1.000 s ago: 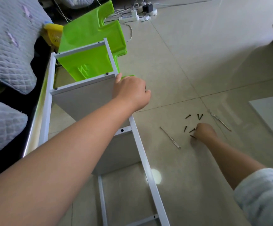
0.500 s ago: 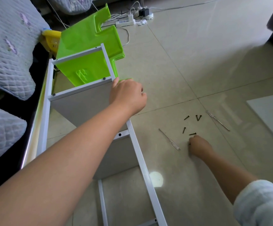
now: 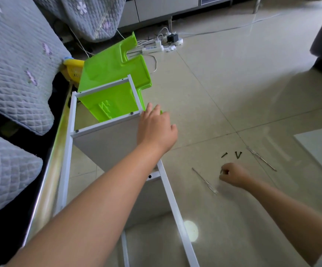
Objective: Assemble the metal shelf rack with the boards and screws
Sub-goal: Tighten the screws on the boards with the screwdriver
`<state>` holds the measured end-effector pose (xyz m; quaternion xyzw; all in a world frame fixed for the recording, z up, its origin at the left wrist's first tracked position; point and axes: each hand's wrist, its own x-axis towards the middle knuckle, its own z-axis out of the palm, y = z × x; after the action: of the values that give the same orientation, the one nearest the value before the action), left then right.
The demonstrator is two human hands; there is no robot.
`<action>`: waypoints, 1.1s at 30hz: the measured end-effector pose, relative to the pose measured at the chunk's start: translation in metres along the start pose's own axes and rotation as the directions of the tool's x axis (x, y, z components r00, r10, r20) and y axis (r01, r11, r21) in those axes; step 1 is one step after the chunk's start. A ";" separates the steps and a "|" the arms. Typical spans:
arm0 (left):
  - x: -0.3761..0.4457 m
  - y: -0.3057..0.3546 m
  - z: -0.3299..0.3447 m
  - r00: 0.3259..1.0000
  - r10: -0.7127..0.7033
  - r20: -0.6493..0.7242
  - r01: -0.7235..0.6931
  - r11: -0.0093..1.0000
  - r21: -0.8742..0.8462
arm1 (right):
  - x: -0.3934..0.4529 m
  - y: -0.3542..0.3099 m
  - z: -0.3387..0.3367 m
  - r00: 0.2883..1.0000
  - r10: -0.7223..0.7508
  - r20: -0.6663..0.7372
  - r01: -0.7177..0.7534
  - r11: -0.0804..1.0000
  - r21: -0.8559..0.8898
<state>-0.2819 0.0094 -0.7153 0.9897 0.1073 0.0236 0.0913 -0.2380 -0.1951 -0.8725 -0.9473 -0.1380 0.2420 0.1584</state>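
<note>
1. Right hand (image 3: 233,176): curled, pinching a screw lifted from the floor.
2. Left hand (image 3: 156,130): now spread over rack frame (image 3: 167,189), grip released.
3. Remaining screws (image 3: 233,155): just beyond; board (image 3: 106,145) awaits fastening.

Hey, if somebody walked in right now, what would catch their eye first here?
The bright green plastic piece propped behind the far end of the white metal rack frame on the floor. Then the left hand over the frame's upper rail, and the right hand curled beside loose dark screws.
</note>
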 end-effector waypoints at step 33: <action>-0.117 -0.099 -0.046 0.935 0.224 0.274 -0.159 0.958 -0.238 | -0.103 -0.214 -0.132 0.837 -0.545 0.051 0.545 0.820 -0.175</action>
<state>-0.4198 0.0874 -0.6922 0.9722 -0.0082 -0.1056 0.2087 -0.2983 -0.0661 -0.6415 -0.8789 -0.4243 0.1724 0.1337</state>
